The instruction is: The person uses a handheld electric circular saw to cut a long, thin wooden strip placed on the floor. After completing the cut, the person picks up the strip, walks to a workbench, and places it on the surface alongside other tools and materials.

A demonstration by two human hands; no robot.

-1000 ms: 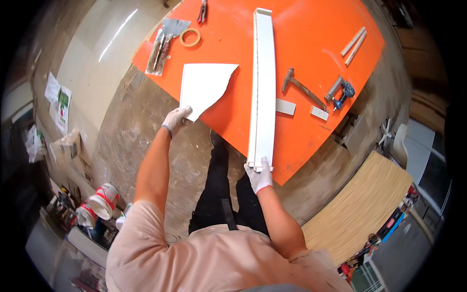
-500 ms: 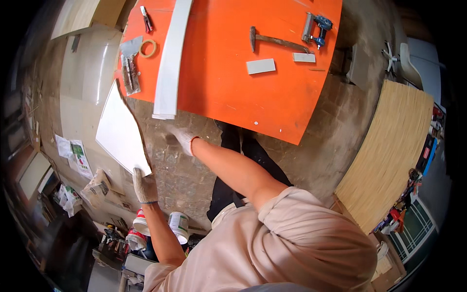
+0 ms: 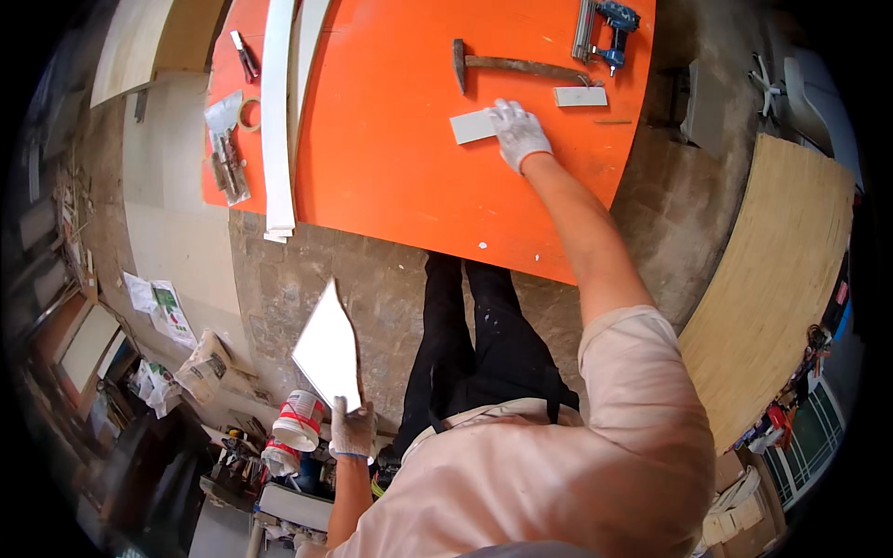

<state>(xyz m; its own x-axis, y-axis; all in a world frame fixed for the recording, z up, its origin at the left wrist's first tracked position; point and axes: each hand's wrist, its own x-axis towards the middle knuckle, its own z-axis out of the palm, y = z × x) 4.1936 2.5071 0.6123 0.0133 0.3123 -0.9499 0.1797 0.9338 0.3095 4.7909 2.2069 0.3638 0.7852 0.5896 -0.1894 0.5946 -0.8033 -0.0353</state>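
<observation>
In my gloved left hand [image 3: 353, 430] I grip the lower end of a white curved-edge board [image 3: 327, 349], held over the floor short of the table. My gloved right hand [image 3: 519, 135] is on the orange table [image 3: 391, 153], its fingers closed over the right end of a pale rectangular block [image 3: 473, 127]. That block still lies on the tabletop. A hammer [image 3: 526, 68] with a wooden handle is just beyond this hand. To its right sits a second pale block [image 3: 580, 96], and a blue nail gun [image 3: 612, 37] stands farther back.
Long white strips [image 3: 278, 121] lie along the table's left part. Left of them are a tape roll [image 3: 248, 114], a cutter [image 3: 245, 57] and a bagged tool [image 3: 229, 167]. Buckets [image 3: 299, 420] stand beside my left forearm. Wooden sheets [image 3: 777, 288] are stacked at right.
My right hand has gone from below the table's near edge to the pale block. My left hand has drawn the white board closer to me, away from the strips.
</observation>
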